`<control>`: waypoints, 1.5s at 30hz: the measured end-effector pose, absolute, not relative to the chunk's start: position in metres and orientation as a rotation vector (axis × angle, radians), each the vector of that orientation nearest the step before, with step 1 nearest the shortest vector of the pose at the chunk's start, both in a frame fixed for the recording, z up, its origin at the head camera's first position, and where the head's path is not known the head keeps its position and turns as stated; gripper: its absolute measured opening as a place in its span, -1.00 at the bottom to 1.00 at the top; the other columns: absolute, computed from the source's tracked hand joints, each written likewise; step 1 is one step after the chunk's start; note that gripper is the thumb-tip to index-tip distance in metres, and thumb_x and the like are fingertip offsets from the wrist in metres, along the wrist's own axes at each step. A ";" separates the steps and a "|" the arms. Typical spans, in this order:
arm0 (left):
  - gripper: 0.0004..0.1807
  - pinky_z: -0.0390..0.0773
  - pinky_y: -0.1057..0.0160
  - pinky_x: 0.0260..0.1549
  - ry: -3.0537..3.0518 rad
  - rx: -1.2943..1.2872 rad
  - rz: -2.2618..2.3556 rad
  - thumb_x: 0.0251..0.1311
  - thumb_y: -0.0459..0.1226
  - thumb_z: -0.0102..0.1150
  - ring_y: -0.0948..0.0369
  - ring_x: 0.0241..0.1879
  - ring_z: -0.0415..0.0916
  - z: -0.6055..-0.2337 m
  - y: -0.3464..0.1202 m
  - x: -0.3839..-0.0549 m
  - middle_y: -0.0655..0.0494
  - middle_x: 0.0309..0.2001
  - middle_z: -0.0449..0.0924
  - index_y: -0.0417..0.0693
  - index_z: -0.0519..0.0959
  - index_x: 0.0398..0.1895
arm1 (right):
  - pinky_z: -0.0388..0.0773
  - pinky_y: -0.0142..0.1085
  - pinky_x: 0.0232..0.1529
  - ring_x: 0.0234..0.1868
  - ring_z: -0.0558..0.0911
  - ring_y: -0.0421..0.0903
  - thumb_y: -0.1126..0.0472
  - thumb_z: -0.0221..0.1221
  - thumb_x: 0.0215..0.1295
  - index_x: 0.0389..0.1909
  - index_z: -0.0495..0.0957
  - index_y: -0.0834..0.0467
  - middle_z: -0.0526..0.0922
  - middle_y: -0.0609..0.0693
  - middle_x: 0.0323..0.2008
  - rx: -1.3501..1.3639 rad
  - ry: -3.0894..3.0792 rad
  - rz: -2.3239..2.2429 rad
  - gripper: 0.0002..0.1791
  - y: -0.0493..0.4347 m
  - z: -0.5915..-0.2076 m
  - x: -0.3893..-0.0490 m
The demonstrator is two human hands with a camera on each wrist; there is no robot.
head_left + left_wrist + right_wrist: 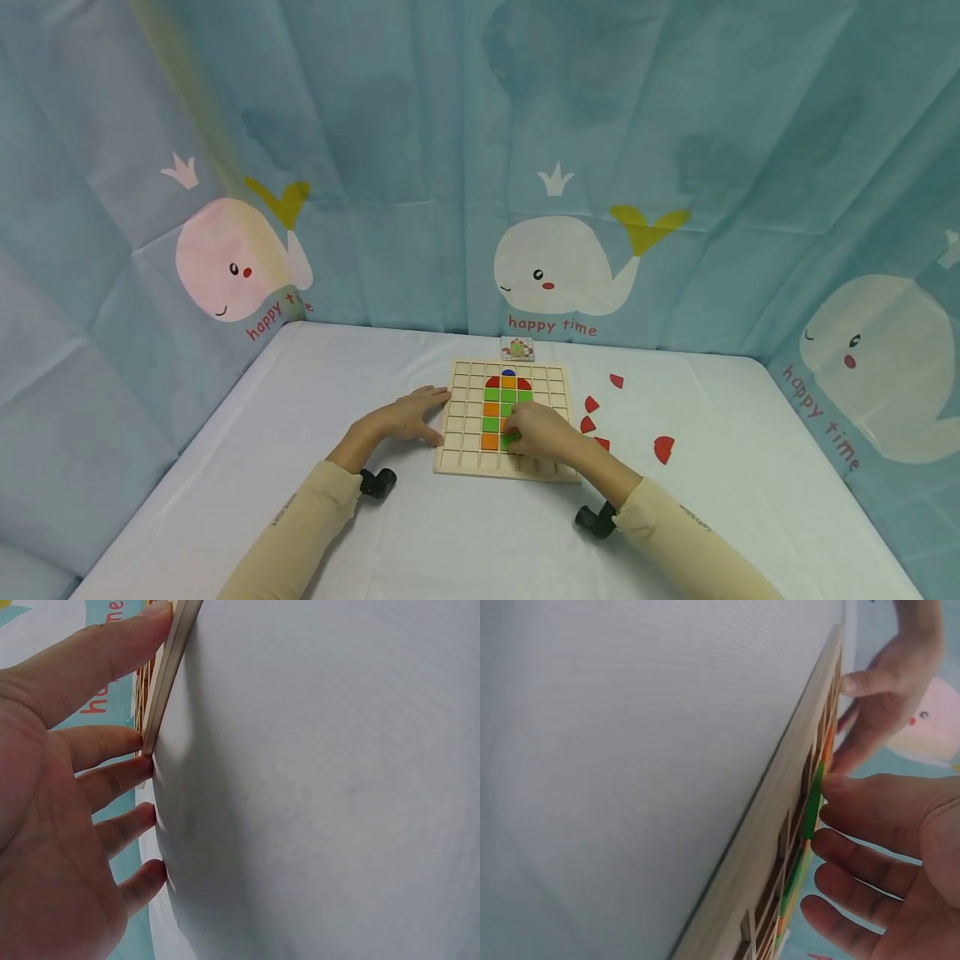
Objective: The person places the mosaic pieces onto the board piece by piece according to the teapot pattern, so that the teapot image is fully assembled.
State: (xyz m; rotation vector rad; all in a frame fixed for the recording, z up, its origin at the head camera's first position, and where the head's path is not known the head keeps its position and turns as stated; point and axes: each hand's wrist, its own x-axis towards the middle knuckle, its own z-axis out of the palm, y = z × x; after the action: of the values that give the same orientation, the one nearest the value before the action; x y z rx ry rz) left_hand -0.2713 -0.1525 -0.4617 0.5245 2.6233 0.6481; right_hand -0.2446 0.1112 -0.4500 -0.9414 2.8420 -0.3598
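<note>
A pale wooden grid board [462, 437] lies flat, bearing orange square tiles [490, 442], green square tiles [491, 394], red quarter-round pieces [524, 383] and a blue piece [508, 372]. My left hand [408, 416] steadies the board's left side, fingers spread. In the left wrist view its thumb rests on the board's edge [171, 675]. Over the lower middle squares, my right hand [543, 431] pinches a green square tile [814, 799] between thumb and forefinger, at the board's surface. Its other fingers extend loosely. The hand hides part of the pattern from the head view.
Right of the board lie several loose red quarter-round pieces [617, 381], with a larger red piece [663, 449] farther right. A small pattern card [517, 348] sits behind the board. Everything rests on a white-covered table [457, 542] before a blue whale-print curtain [390, 167].
</note>
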 end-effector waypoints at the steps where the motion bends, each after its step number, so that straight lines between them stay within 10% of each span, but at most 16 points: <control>1: -0.03 -0.07 -0.27 0.46 2.623 0.529 0.649 0.01 -0.11 0.44 -0.11 0.55 -0.13 -0.461 -0.153 -0.271 -0.09 0.53 0.07 -0.12 0.17 0.49 | 0.60 -0.33 -0.10 -0.26 0.50 -0.23 0.15 0.38 0.12 -0.24 0.75 0.09 0.61 -0.14 -0.33 -0.937 2.840 -0.359 -0.81 0.111 -0.450 -0.245; 45: -0.02 -0.04 -0.19 0.48 2.592 0.551 0.663 0.04 -0.10 0.43 -0.11 0.55 -0.16 -0.464 -0.156 -0.276 -0.10 0.54 0.03 -0.12 0.14 0.50 | 0.59 -0.30 -0.27 -0.21 0.58 -0.13 0.21 0.38 0.07 -0.27 0.73 0.15 0.64 -0.14 -0.34 -0.476 2.935 -0.537 -0.82 0.253 -0.433 -0.182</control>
State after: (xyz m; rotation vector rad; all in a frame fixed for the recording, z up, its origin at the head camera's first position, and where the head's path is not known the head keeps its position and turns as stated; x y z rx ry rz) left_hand -0.2757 -0.1556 -0.4641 0.5513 2.5922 0.6635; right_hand -0.1824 0.2529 -0.4327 -0.4763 2.9347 -0.5370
